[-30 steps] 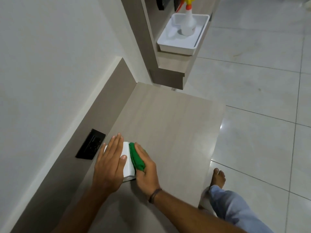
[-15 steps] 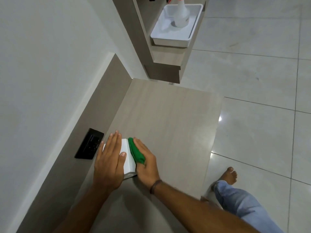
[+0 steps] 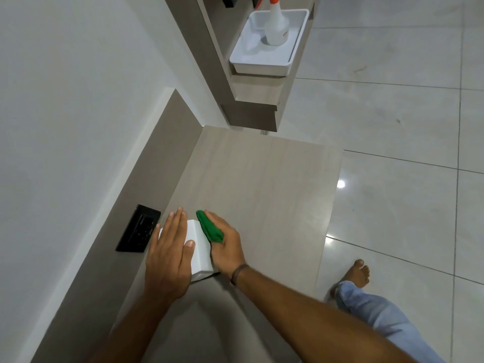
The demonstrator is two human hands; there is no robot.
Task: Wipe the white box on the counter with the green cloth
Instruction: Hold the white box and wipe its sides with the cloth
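Observation:
A small white box (image 3: 200, 248) stands on the wood-grain counter (image 3: 262, 184), near its left side by the backsplash. My left hand (image 3: 169, 254) lies flat on top of the box with fingers stretched out, covering most of its top. My right hand (image 3: 226, 244) presses a bunched green cloth (image 3: 209, 229) against the box's right side; the cloth shows between my fingers and the box. The box's far and left sides are hidden.
A black wall socket (image 3: 138, 229) sits in the backsplash just left of the box. Beyond the counter, a shelf unit carries a white tray (image 3: 251, 61) with a spray bottle (image 3: 276, 24). The counter's right edge drops to a tiled floor, where my bare foot (image 3: 357, 272) and jeans leg show.
My right hand with the green cloth has slid a little along the box's right side, away from me. The view has shifted slightly. My left hand stays on the box.

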